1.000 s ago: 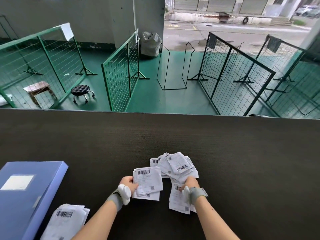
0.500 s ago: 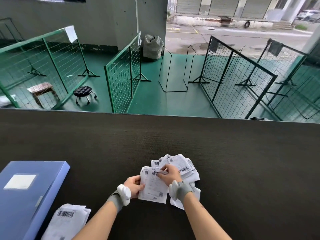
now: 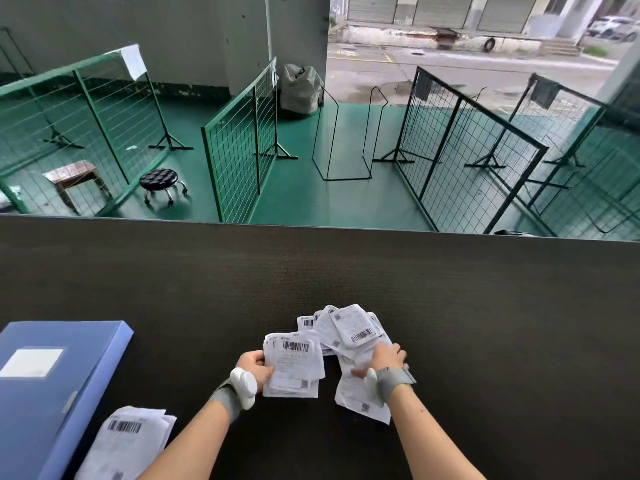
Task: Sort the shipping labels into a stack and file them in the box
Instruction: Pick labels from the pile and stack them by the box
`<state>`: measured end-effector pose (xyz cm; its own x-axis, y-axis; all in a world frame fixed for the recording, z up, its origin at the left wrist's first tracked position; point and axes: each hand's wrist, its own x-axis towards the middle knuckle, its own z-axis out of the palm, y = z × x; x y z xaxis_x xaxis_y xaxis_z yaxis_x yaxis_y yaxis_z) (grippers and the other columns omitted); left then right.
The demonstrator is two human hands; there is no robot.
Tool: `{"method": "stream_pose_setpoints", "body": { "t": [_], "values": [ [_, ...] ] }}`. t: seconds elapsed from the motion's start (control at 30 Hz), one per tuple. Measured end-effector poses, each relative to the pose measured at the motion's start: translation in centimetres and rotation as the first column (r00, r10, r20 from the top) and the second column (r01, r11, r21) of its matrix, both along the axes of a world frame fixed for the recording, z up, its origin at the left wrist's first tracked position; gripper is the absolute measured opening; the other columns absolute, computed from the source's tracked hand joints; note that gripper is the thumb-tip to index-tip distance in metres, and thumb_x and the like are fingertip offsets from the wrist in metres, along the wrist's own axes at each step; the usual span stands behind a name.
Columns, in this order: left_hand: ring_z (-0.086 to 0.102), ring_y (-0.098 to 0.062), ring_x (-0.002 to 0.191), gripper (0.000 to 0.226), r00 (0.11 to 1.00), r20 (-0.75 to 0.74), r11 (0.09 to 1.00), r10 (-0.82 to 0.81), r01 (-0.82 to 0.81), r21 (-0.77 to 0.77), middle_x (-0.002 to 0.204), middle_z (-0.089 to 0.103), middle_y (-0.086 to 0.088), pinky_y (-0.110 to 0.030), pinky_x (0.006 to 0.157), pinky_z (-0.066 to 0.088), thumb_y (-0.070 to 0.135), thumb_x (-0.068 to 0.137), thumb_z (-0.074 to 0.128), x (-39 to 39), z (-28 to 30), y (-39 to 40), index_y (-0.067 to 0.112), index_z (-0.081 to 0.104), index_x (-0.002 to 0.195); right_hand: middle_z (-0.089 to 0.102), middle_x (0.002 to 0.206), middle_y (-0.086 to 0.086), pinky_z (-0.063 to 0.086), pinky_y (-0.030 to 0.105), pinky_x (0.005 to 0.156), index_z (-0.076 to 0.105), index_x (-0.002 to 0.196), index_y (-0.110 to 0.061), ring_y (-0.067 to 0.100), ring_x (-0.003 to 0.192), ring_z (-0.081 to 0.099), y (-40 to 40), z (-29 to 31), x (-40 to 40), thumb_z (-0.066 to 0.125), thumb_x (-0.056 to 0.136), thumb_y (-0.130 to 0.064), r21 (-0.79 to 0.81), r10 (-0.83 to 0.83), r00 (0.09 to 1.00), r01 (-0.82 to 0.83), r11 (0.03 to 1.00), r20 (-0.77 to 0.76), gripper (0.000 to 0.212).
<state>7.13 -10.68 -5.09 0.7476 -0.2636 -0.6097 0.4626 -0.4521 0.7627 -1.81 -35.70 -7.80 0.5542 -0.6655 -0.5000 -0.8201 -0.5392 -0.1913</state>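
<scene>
My left hand [image 3: 257, 367] grips a small stack of white shipping labels [image 3: 294, 363] by its left edge, barcode side up, just above the dark table. To the right lies a loose heap of labels [image 3: 349, 330]. My right hand [image 3: 382, 360] rests on the near part of that heap, fingers closing on one label [image 3: 356, 398] that reaches toward me. A closed blue file box [image 3: 59, 386] lies flat at the near left. Another pile of labels [image 3: 128, 441] sits beside the box, by my left forearm.
The dark table [image 3: 485, 323] runs the full width of the view; its far edge [image 3: 311, 225] drops to a green floor with wire fence panels and stools. Both wrists wear grey bands with white devices.
My right hand has left the held stack and gone back right onto the loose heap, taking hold of a label. The left hand keeps the stack, now one label thicker.
</scene>
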Motion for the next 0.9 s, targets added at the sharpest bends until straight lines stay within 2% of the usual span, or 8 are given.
{"method": "stream_pose_setpoints", "body": {
  "t": [0.17,0.3,0.43,0.5,0.63,0.7,0.77,0.9],
  "values": [
    [0.061,-0.026,0.095,0.028,0.999,-0.027,0.999,-0.040,0.040,-0.007,0.088,0.064,-0.005,-0.035,0.084,0.051,-0.009,0.087,0.054,-0.3,0.3,-0.9,-0.004,0.057,0.115,0.032,0.137,0.008,0.036,0.044,0.103,0.033,0.134,-0.020,0.029,0.127,0.034,-0.7,-1.0,-1.9,0.070,0.083,-0.025,-0.097,-0.002,1.000,0.000,0.995,-0.016,0.063],
    [0.063,-0.031,0.101,0.031,0.999,-0.015,0.999,-0.052,0.052,0.013,0.098,0.066,-0.011,-0.042,0.093,0.052,-0.008,0.087,0.055,-0.3,0.1,-1.4,-0.005,0.058,0.117,0.045,0.133,0.011,0.036,0.043,0.103,0.035,0.130,-0.018,0.029,0.128,0.038,-1.0,-0.3,-1.8,0.065,0.085,-0.022,-0.047,0.017,0.998,-0.020,0.999,-0.067,0.054],
    [0.059,-0.033,0.113,0.032,0.998,0.025,0.996,-0.051,0.049,0.074,0.115,0.063,-0.020,-0.029,0.084,0.048,-0.007,0.089,0.053,-0.4,0.7,-1.6,-0.007,0.056,0.121,0.060,0.126,0.013,0.043,0.039,0.098,0.055,0.120,-0.012,0.033,0.118,0.053,-2.1,-0.5,-1.5,0.055,0.088,-0.018,0.096,0.050,0.994,-0.040,0.995,-0.101,0.033],
    [0.060,-0.032,0.110,0.031,0.998,0.036,0.996,-0.048,0.045,0.077,0.107,0.065,-0.017,-0.027,0.080,0.047,-0.008,0.088,0.053,-0.2,0.6,-1.5,-0.007,0.057,0.119,0.062,0.127,0.014,0.046,0.034,0.095,0.061,0.119,-0.005,0.031,0.117,0.058,-2.1,0.2,-1.1,0.051,0.093,-0.014,0.143,0.107,0.988,-0.090,0.986,-0.113,0.030],
    [0.064,-0.027,0.094,0.018,0.998,0.049,0.996,-0.041,0.037,0.085,0.077,0.062,0.001,-0.033,0.081,0.052,-0.007,0.086,0.056,0.1,0.2,-0.8,0.005,0.065,0.094,0.054,0.126,0.015,0.038,0.029,0.103,0.048,0.136,0.003,0.021,0.122,0.051,-1.1,1.7,-0.8,0.038,0.103,-0.012,0.148,0.282,0.945,-0.259,0.955,-0.167,0.038],
    [0.066,-0.026,0.088,0.019,0.997,0.062,0.994,-0.042,0.036,0.102,0.075,0.064,0.000,-0.037,0.085,0.054,-0.006,0.084,0.056,0.2,0.1,-0.3,0.010,0.065,0.085,0.051,0.120,0.012,0.036,0.031,0.106,0.047,0.138,-0.003,0.024,0.129,0.047,-0.5,2.2,-1.4,0.046,0.100,-0.026,0.153,0.367,0.913,-0.342,0.927,-0.177,0.044],
    [0.066,-0.026,0.088,0.021,0.997,0.072,0.992,-0.040,0.031,0.121,0.075,0.064,-0.001,-0.034,0.078,0.054,-0.004,0.084,0.056,0.2,0.1,-0.1,0.015,0.064,0.078,0.051,0.138,0.009,0.037,0.037,0.108,0.046,0.140,-0.007,0.027,0.133,0.045,-0.3,2.9,-1.5,0.058,0.093,-0.038,0.193,0.412,0.891,-0.378,0.906,-0.189,0.057],
    [0.062,-0.018,0.072,0.027,0.998,0.066,0.992,0.000,-0.008,0.125,0.073,0.062,-0.002,-0.026,0.065,0.049,-0.006,0.084,0.055,0.2,0.4,0.1,0.016,0.059,0.069,0.054,0.139,0.003,0.044,0.032,0.104,0.053,0.137,-0.019,0.019,0.120,0.054,0.8,5.0,0.0,0.069,0.086,-0.027,0.371,0.382,0.924,-0.349,0.860,-0.016,0.054]
  ]
}}
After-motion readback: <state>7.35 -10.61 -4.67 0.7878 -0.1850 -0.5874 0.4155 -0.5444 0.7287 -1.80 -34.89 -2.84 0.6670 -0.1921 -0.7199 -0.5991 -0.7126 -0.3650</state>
